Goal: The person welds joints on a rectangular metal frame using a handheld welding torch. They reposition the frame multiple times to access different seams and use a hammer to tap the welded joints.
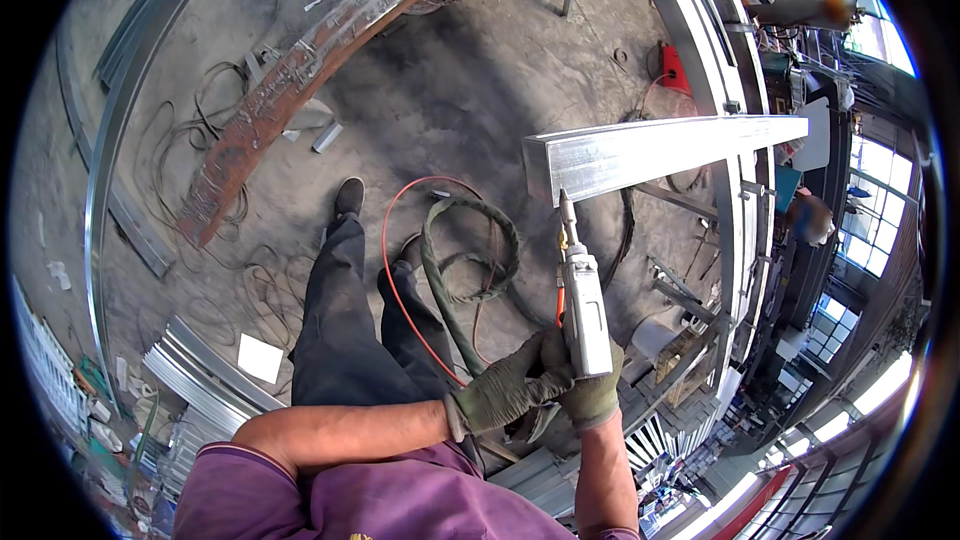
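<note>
A light grey hand-held power tool with a slim pointed bit stands upright in the picture, in front of me. My right hand, in a dark green work glove, is wrapped round its lower body. Against the tool's lower left side, my left hand, gloved alike, has its fingers bent; what they hold is hidden. The bit's tip reaches the near end of a shiny rectangular metal beam; whether it touches, I cannot tell. An orange-red hose runs along the tool's left side.
A dark green hose and a thin red hose loop by my feet. A rusty curved beam crosses the upper left. Long pale rails line the right. Metal profiles lie beside a white square sheet. Cables litter the floor.
</note>
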Motion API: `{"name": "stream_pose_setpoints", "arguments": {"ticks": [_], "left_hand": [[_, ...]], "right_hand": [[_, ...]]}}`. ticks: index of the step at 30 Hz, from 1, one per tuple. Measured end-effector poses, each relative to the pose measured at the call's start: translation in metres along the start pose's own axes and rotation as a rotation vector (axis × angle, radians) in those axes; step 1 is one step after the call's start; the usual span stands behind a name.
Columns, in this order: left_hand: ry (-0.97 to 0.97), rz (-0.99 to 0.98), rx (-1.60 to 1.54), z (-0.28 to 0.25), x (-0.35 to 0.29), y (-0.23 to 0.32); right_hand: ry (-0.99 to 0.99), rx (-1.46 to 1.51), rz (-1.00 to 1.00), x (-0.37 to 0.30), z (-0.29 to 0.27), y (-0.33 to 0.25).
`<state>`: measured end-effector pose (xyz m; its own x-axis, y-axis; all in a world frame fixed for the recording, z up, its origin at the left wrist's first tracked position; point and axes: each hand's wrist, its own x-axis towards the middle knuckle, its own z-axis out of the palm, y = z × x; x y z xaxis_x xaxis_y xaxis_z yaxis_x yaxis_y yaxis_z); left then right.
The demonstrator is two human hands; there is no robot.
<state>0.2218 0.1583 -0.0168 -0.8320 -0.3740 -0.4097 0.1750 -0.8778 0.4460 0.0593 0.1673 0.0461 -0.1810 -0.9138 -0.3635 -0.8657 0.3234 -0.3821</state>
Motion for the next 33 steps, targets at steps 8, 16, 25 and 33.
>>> {"name": "stream_pose_setpoints", "arguments": {"ticks": [8, 16, 25, 33], "left_hand": [[0.028, 0.049, 0.008, -0.017, 0.012, 0.02], [0.007, 0.015, -0.021, -0.025, 0.019, 0.034], [0.029, 0.015, -0.04, -0.026, 0.024, 0.03], [0.025, 0.023, -0.018, -0.027, 0.027, 0.023]], "right_hand": [[0.028, -0.037, -0.06, 0.037, 0.001, -0.017], [-0.015, -0.036, -0.03, 0.049, 0.002, -0.013], [0.0, 0.053, -0.011, 0.055, 0.001, -0.016], [-0.037, -0.007, -0.017, 0.058, -0.001, -0.017]]}}
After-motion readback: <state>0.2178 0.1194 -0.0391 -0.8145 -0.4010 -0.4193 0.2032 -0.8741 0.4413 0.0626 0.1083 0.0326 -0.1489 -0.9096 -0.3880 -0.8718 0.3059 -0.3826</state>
